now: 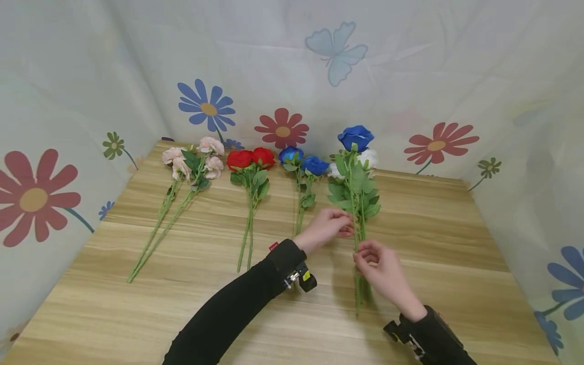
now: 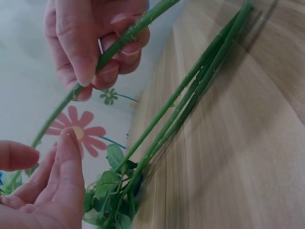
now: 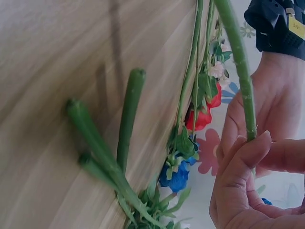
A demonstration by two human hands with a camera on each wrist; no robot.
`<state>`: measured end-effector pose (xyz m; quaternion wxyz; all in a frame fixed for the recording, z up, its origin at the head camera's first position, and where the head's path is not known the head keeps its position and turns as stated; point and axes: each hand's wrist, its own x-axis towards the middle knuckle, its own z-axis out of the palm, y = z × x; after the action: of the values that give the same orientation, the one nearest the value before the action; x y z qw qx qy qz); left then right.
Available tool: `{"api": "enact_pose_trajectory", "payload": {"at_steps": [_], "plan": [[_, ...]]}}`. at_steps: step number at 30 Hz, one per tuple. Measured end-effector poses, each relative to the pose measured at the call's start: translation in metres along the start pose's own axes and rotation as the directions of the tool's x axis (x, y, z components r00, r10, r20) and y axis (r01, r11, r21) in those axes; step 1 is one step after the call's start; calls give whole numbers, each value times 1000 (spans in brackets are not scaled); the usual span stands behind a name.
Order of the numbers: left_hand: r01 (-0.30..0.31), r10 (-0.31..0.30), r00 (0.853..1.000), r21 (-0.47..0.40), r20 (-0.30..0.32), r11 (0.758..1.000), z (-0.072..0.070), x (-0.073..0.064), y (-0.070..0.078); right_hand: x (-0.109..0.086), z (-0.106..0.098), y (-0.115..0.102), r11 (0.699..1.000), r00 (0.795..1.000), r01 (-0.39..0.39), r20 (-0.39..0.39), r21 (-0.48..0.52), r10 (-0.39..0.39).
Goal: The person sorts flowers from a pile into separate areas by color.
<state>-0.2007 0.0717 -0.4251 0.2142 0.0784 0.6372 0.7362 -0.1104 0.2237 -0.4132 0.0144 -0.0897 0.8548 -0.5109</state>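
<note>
A blue rose [image 1: 356,138] on a long green stem is raised a little above the table, over white flowers [image 1: 367,158] whose stems lie on the wood. Pinching this stem [image 3: 240,71] between thumb and fingertips, my right hand [image 1: 383,268] is at its lower half. My left hand [image 1: 326,229] is farther up beside the same stem. In the left wrist view, the left fingers [image 2: 69,157] and thumb are apart, with no grip visible. Several stems [image 2: 190,90] rest on the table below the raised one, their leaves bunched under the blue bloom.
Left of the hands lie two blue roses [image 1: 315,165], then red roses [image 1: 240,159], then pale pink flowers [image 1: 212,146], all with stems toward me. The wooden table [image 1: 438,228] meets a flower-printed cloth [image 1: 274,61] at the back and sides.
</note>
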Motion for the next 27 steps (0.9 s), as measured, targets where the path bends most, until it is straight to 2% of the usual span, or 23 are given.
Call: {"api": "enact_pose_trajectory", "payload": {"at_steps": [3,11,19,24,27], "plan": [[-3,3,1000,-11,9,1000,-2,-2,2,1,2,1,1000,1000,5,20,-2,-5],[-12,12,1000,56,3,998,-12,-4,4,2,7,2,1000,999,-14,45,17,13],[-27,27,1000,98,0,995,-19,-5,3,2,12,4,1000,997,7,73,21,-8],[-48,49,999,167,3,985,-34,-10,15,2,10,4,999,996,35,79,-10,-34],[-51,50,999,198,8,979,-48,-14,24,1,7,6,1000,997,16,71,-3,-15]]}}
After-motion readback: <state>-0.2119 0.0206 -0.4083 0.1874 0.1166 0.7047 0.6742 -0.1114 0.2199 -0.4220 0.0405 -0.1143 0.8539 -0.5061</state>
